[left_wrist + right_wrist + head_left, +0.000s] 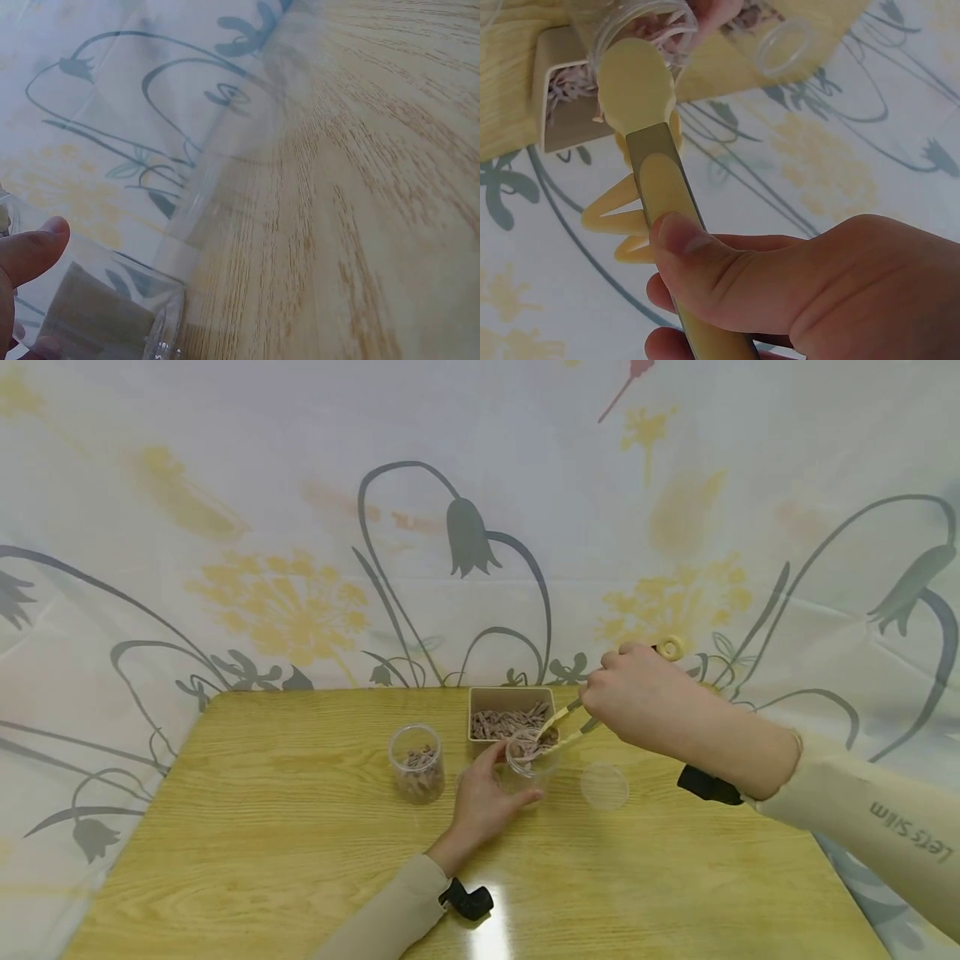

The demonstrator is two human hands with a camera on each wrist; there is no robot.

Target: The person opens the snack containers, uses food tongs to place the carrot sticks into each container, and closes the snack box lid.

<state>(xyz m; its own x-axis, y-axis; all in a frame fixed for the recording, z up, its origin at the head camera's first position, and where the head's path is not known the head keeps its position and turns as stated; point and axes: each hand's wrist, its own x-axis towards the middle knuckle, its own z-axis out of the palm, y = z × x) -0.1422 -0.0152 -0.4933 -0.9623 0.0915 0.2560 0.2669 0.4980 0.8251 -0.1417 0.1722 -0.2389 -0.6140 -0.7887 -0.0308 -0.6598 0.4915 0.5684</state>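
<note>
Closest to the camera are your two pale sleeves: your left sleeve (386, 914) low down, and your right sleeve (870, 835) over at the right. On the left side of the wooden table (300, 860) stands the left jar (417, 770). It is clear, has no lid on, and has some purple-grey strips in it, so it looks at least partly filled.

Next is your left hand (483, 800), with its fingers and thumb wrapped around the right jar (536, 778). Just behind that jar is the tan tray (498, 697). Lots of the same strips (501, 723) lie in it, so plenty seems left there.

Strips show at the right jar's mouth too. From your left wrist, its lower part looks bare, so this jar seems only just begun. The yellow and grey tongs (637, 86) reach to its mouth; whether their tips pinch any strips is hard to tell. Near it on the table lies a clear disc (604, 787), maybe a lid. Last, higher up, your right hand (641, 693) grips the tongs tightly.
</note>
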